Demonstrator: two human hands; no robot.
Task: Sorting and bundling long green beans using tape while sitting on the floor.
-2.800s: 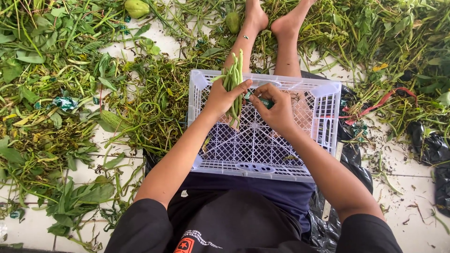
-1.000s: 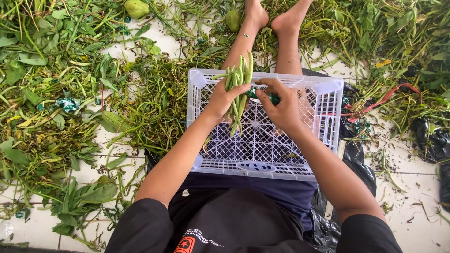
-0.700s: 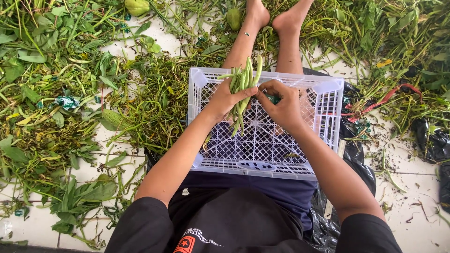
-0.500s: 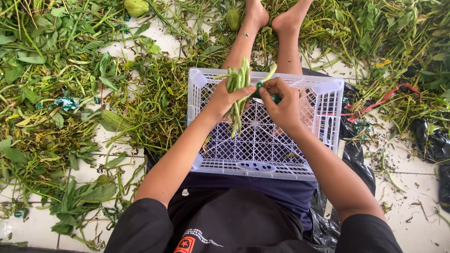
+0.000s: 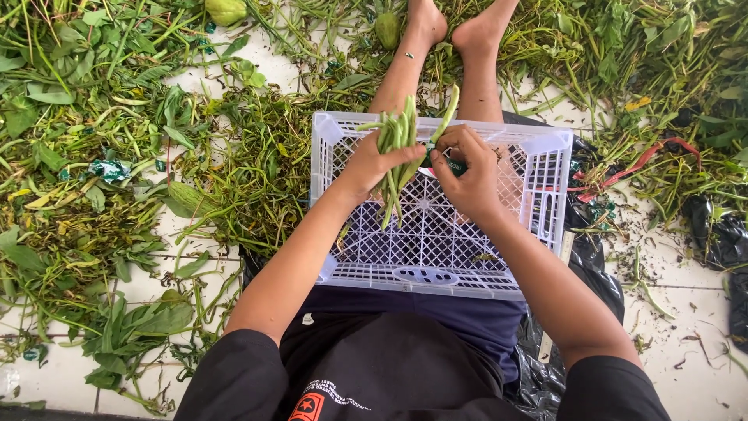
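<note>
Holding a small bundle of green stalks (image 5: 396, 160) upright in the left hand (image 5: 368, 164), fingers curled shut around the middle of the bunch, above the far half of a white plastic crate (image 5: 436, 269) resting across the lap. Pinching one more stalk (image 5: 446, 115) with the right hand (image 5: 467, 175), thumb and forefinger closed on its lower part, tip rising past the crate's far rim just beside the bundle. Gripping something small and dark green (image 5: 456, 165) under the right fingers as well; too covered to tell whether a tie, a band or a tool.

Judging by look: light, thin, fairly stiff along the length but likely to snap or kink if bent hard; smooth skin, so apt to slide out lengthwise from a loose grasp. Best taken around the middle of the bunch, where the left hand sits, with lower ends hanging free above the crate's lattice floor.

Hard to count the stalks, overlapped as they are. Left palm and fingertips hidden behind the bundle. Crate's near edge partly covered by both forearms and a dark shirt. Heaps of cut leaves and stems (image 5: 101, 179) spread over the tiled floor (image 5: 686, 343) left and right of the crate, bare feet (image 5: 452, 23) at the far side, black plastic bags (image 5: 713, 234) at the right, partly cut off.
</note>
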